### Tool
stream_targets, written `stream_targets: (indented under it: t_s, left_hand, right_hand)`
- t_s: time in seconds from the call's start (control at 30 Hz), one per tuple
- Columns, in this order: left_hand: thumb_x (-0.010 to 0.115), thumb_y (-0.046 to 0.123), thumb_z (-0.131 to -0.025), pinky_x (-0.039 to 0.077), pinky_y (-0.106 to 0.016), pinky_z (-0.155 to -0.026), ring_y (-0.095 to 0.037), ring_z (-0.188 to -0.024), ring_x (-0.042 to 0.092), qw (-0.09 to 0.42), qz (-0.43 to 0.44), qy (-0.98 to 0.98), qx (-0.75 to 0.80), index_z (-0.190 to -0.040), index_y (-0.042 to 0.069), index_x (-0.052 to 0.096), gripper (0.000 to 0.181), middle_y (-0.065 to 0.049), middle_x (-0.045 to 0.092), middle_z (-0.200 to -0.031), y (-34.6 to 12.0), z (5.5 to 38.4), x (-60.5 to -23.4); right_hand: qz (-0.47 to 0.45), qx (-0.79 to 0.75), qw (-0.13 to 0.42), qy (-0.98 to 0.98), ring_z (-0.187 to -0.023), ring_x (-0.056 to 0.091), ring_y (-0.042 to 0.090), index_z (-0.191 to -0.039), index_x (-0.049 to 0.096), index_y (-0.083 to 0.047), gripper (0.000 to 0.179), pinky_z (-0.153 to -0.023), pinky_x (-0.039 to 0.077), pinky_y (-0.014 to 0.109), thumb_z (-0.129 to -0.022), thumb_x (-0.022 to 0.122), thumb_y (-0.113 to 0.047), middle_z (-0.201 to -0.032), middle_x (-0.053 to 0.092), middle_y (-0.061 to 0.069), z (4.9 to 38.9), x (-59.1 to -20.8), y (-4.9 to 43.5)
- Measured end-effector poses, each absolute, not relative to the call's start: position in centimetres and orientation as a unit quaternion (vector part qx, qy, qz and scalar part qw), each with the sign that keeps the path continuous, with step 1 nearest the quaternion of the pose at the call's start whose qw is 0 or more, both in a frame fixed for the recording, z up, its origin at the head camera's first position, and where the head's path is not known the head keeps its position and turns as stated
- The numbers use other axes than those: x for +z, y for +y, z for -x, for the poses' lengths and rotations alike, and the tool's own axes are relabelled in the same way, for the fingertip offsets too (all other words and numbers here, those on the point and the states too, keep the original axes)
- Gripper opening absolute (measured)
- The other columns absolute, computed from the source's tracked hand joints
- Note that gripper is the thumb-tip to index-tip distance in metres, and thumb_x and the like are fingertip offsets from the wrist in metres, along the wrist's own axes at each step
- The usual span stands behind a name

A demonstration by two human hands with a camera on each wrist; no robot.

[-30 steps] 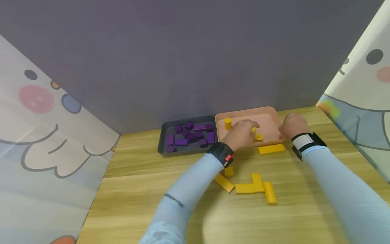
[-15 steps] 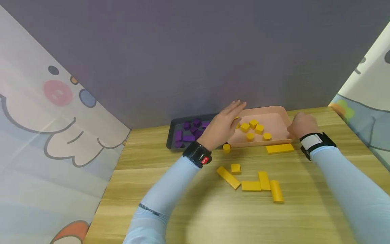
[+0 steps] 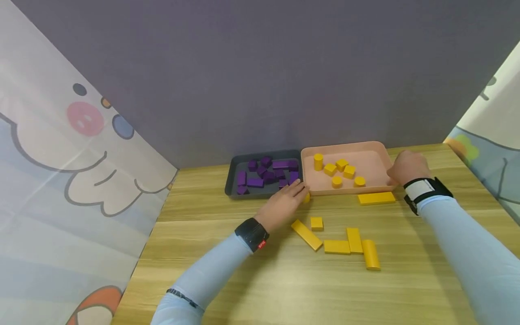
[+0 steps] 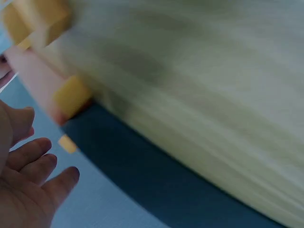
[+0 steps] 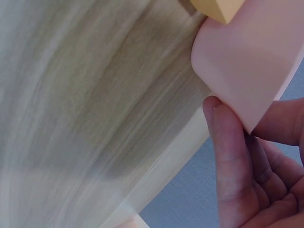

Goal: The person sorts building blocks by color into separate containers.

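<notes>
Right of the middle of the head view, the right hand (image 3: 409, 168) pinches a pink tray (image 3: 373, 168) holding yellow blocks (image 3: 349, 172). Near the middle, the left hand (image 3: 282, 206), fingers out, is by another yellow piece (image 3: 307, 198).

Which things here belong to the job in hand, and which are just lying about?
Seem to belong to the job:
Pink tray, pinched by the right hand
Yellow blocks, some in that tray, others on the table; the left hand is near one

Probably just lying about:
Dark tray
Purple blocks inside it, none held
</notes>
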State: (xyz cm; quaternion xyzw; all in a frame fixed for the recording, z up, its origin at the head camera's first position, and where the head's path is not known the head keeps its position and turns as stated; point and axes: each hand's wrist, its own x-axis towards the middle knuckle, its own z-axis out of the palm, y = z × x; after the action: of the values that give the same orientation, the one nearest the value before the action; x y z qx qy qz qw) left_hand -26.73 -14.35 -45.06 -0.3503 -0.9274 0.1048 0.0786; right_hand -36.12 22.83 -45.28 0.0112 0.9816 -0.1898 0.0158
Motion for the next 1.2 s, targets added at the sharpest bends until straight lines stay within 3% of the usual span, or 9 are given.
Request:
stream_targets:
  t_s: [0.3, 0.57, 0.77, 0.97, 1.2]
  left_hand:
    - [0.053, 0.015, -0.106, 0.029, -0.058, -0.123, -0.02, -0.161, 0.008, 0.009, 0.31, -0.943, 0.123, -0.165, 0.018, 0.016, 0.07, -0.003, 0.01, -0.174, -15.1, 26.4, -46.9]
    - [0.054, 0.018, -0.104, 0.017, -0.056, -0.128, -0.018, -0.161, 0.004, 0.01, 0.322, -0.934, 0.153, -0.166, 0.019, 0.011, 0.075, 0.0, 0.007, -0.174, -15.5, 26.4, -47.4]
    - [0.051, 0.016, -0.106, 0.017, -0.046, -0.13, -0.019, -0.16, 0.014, 0.035, 0.36, -0.915, 0.178, -0.163, 0.014, 0.025, 0.063, -0.001, 0.021, -0.172, -15.8, 26.0, -47.1]
    - [0.05, 0.019, -0.108, 0.03, -0.041, -0.126, -0.022, -0.154, 0.034, 0.065, 0.396, -0.904, 0.151, -0.153, 0.01, 0.047, 0.046, -0.005, 0.046, -0.16, -16.1, 25.8, -46.9]
    - [0.067, 0.026, -0.1, 0.042, -0.036, -0.117, -0.028, -0.141, 0.054, 0.119, 0.424, -0.896, 0.049, -0.129, 0.005, 0.069, 0.036, -0.011, 0.069, -0.136, -17.1, 26.1, -47.4]
  right_hand:
    - [-0.018, -0.195, 0.025, 0.98, -0.057, 0.051, 0.029, -0.056, 0.06, -0.001, 0.033, -0.051, 0.041, 0.033, -0.084, 0.066, -0.015, -0.054, 0.049, 0.006, 36.1, -45.4, 22.5]
    - [-0.031, -0.191, 0.02, 0.981, -0.061, 0.053, 0.032, -0.059, 0.062, 0.002, 0.031, -0.053, 0.044, 0.035, -0.084, 0.067, -0.015, -0.056, 0.052, 0.009, 36.1, -45.4, 22.5]
    - [-0.033, -0.193, 0.027, 0.98, -0.059, 0.052, 0.03, -0.059, 0.061, 0.001, 0.031, -0.051, 0.042, 0.033, -0.085, 0.066, -0.015, -0.056, 0.05, 0.008, 36.0, -45.1, 22.5]
    - [-0.023, -0.185, 0.022, 0.982, -0.059, 0.053, 0.03, -0.058, 0.06, 0.001, 0.032, -0.052, 0.043, 0.034, -0.084, 0.065, -0.015, -0.057, 0.051, 0.01, 36.0, -45.1, 22.5]
    - [-0.031, -0.193, 0.027, 0.98, -0.059, 0.052, 0.03, -0.059, 0.061, 0.001, 0.03, -0.052, 0.041, 0.033, -0.085, 0.065, -0.014, -0.057, 0.051, 0.009, 36.0, -45.1, 22.4]
